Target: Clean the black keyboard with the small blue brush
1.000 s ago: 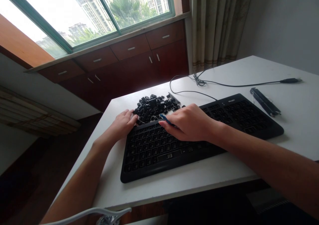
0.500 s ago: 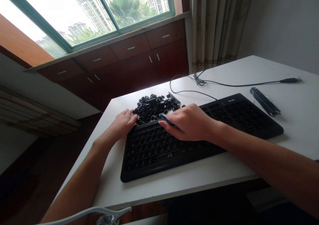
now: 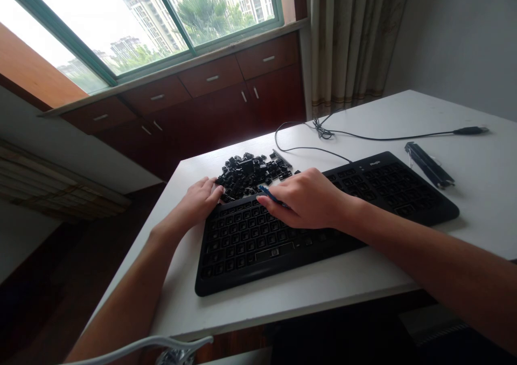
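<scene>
A black keyboard with its keycaps off lies at a slant on the white table. Behind its left half is a heap of loose black keycaps. My left hand rests at the keyboard's back left corner, fingers stretched out and apart beside the heap's left edge. Nothing shows in its grip. My right hand is over the middle of the keyboard, closed around a slim blue tool. The tool's tip points left over the back row; its other end is hidden in the fist, so its kind is unclear.
A black cable runs from the keyboard's back edge, knotted partway, to a USB plug. Right of the keyboard lies a long black piece. The white table ends near me; a pale curved bar crosses below.
</scene>
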A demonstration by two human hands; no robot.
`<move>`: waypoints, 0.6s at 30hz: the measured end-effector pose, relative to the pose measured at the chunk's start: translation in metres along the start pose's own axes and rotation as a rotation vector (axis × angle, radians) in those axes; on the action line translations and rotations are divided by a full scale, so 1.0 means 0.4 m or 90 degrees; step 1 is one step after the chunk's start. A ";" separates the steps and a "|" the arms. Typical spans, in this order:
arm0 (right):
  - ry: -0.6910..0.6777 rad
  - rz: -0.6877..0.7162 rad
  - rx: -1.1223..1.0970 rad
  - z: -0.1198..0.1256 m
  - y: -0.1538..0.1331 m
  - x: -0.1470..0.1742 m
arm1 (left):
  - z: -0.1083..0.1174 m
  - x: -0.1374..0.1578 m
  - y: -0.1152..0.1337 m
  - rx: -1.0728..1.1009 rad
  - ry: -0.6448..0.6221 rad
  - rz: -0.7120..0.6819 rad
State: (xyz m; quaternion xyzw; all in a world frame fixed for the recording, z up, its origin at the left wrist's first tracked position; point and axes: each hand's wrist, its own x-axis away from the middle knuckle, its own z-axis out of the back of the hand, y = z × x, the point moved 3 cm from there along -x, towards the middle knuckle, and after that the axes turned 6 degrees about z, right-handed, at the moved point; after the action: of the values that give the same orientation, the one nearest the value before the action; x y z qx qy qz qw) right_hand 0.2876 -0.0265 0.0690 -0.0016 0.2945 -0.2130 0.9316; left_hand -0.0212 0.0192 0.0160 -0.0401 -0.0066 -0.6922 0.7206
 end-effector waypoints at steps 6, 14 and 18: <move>0.002 0.000 0.005 0.000 -0.001 0.001 | -0.001 0.000 -0.001 0.018 0.000 0.018; -0.021 0.002 -0.001 -0.003 0.001 0.001 | 0.000 0.001 0.000 0.011 -0.006 0.016; -0.036 0.010 0.001 -0.004 -0.001 0.000 | 0.000 0.001 -0.001 0.010 -0.004 0.015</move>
State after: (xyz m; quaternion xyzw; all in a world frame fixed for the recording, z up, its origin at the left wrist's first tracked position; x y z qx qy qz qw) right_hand 0.2865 -0.0268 0.0677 -0.0042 0.2681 -0.2057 0.9412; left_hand -0.0216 0.0187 0.0162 -0.0366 -0.0142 -0.6832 0.7291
